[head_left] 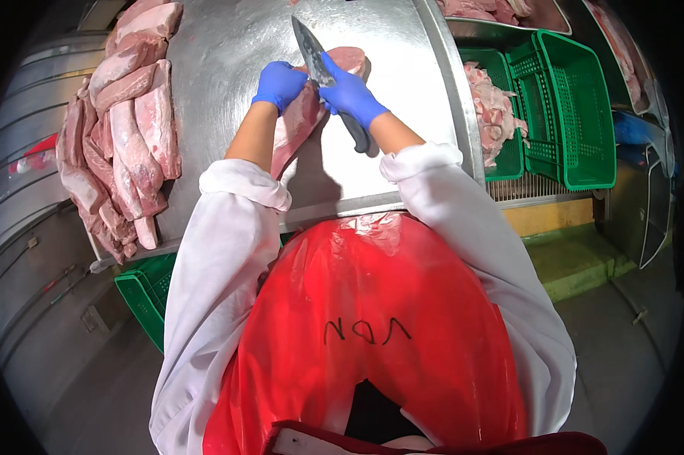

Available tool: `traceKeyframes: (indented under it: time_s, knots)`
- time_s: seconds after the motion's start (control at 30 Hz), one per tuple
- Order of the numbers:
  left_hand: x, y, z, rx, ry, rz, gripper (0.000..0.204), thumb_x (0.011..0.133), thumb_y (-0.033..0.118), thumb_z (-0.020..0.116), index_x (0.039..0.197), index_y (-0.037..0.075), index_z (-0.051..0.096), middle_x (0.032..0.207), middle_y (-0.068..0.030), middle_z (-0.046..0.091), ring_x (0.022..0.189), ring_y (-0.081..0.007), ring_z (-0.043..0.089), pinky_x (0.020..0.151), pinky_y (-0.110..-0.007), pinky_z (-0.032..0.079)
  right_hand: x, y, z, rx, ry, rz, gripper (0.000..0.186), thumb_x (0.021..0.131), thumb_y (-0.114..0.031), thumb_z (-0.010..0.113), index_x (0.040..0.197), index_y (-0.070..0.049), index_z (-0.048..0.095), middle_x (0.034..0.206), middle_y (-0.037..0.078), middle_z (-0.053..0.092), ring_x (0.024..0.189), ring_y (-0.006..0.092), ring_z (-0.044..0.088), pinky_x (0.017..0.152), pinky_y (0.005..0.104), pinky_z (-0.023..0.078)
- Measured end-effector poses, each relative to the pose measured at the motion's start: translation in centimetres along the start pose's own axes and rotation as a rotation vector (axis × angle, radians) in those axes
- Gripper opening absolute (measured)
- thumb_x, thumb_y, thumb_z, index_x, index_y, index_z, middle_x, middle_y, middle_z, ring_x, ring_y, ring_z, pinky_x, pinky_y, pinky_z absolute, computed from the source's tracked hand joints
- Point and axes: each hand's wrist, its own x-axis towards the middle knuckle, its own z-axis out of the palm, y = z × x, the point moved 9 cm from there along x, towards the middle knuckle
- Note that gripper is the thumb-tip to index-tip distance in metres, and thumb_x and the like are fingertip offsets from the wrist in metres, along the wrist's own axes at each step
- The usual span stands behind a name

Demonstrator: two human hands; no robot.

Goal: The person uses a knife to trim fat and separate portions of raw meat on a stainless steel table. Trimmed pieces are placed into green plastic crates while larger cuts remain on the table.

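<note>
A long, pale pink piece of meat lies slantwise on the metal worktable in front of me. My left hand, in a blue glove, is closed at its left edge, with the fingertips curled out of sight. In my right hand, also blue-gloved, is a knife with a wide grey blade and a dark handle. The blade points away and to the left, passing over the meat close to my left hand. The handle sticks out below my right palm toward me.
More long meat pieces are piled along the table's left edge, some overhanging it. Right of the raised table rim, a green crate holds pale trimmings; another green crate stands tilted beside it. A green crate sits below left.
</note>
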Motion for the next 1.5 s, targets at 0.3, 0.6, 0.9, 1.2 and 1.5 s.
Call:
traceKeyframes:
  time_s: [0.3,0.6,0.9,1.2,1.5]
  knots:
    - [-2.1,1.3,-2.7,-0.128,0.1,-0.024,0.037,0.082,0.032,0.07,0.078,-0.004,0.071,0.077,-0.0243,0.07,0.073,-0.0342,0.07,0.071,-0.041,0.054,-0.7,0.8,1.7,-0.041,-0.224,-0.117,0.077,0.094,-0.014,0.056,0.161,-0.027,0.02,0.089,0.012,0.064,0.064,0.0176,0.063,0.057,0.0313,0.057]
    - [-2.9,-0.9,-4.8,-0.352,0.162,-0.054,0.022,0.081,0.019,0.071,0.087,-0.002,0.074,0.08,-0.0066,0.07,0.075,-0.0149,0.061,0.07,-0.033,0.049,-5.5,0.1,2.2,-0.246,-0.333,-0.098,0.083,0.093,-0.01,0.056,0.161,-0.036,0.016,0.076,0.007,0.064,0.058,0.0141,0.06,0.056,0.0303,0.055]
    - [-4.7,-1.7,-6.5,-0.645,0.227,-0.083,0.026,0.082,0.022,0.069,0.08,-0.004,0.069,0.072,-0.0074,0.066,0.067,-0.0161,0.06,0.064,-0.032,0.049,-9.3,1.6,1.5,-0.271,-0.425,-0.05,0.077,0.093,-0.014,0.058,0.158,-0.038,0.026,0.07,0.004,0.061,0.056,0.0098,0.058,0.051,0.027,0.053]
    - [-6.0,-3.1,-8.0,-0.737,0.294,-0.07,0.023,0.084,0.022,0.07,0.088,-0.001,0.072,0.073,-0.0047,0.066,0.069,-0.0134,0.057,0.066,-0.031,0.047,-9.8,1.1,1.8,-0.242,-0.509,-0.087,0.078,0.093,-0.012,0.057,0.159,-0.038,0.025,0.072,0.004,0.062,0.056,0.0122,0.058,0.056,0.029,0.053]
    - [-7.9,-4.4,-10.5,-0.831,0.387,-0.016,0.025,0.085,0.021,0.071,0.093,-0.002,0.072,0.079,-0.0045,0.067,0.069,-0.0136,0.058,0.065,-0.03,0.046,-7.4,0.6,3.5,-0.562,-0.531,-0.089,0.074,0.095,-0.018,0.059,0.159,-0.035,0.027,0.08,0.008,0.068,0.068,0.0176,0.063,0.07,0.0357,0.055]
